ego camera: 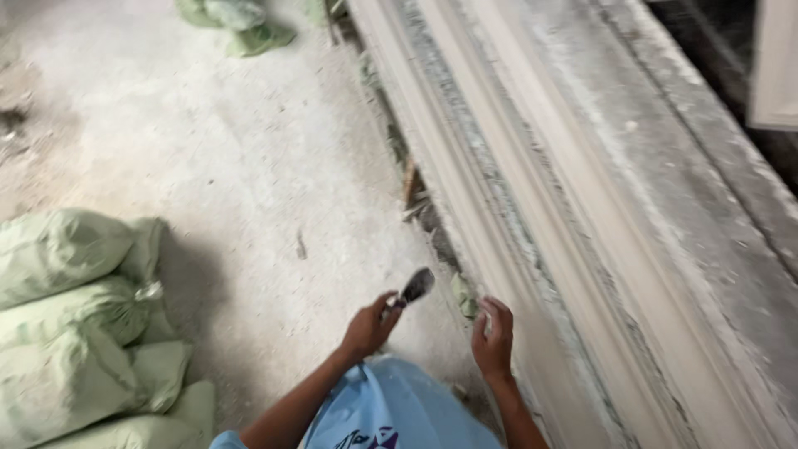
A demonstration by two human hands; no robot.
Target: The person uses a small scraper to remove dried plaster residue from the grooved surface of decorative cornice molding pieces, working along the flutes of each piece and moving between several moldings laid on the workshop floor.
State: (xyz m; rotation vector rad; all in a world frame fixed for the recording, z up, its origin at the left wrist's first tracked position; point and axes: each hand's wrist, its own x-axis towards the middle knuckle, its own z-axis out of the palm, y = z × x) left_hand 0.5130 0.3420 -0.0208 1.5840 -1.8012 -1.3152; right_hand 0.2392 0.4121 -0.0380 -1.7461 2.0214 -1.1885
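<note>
My left hand (369, 326) is closed around the handle of a small scraper (413, 288) whose dark blade points up and to the right, above the dusty floor. My right hand (494, 337) has curled fingers resting against the near edge of a long white plaster moulding (532, 191) that lies on a dusty workbench (706, 216) and runs from the top middle to the bottom right. Whether that hand holds anything small is unclear. A light blue piece of clothing (395, 411) shows between my forearms at the bottom.
Several pale green sacks (79, 333) are stacked at the lower left, and more green sacks (237, 21) lie at the top. The concrete floor (233, 166) is covered in white dust. Scraps of wood and debris (416, 199) sit under the bench edge.
</note>
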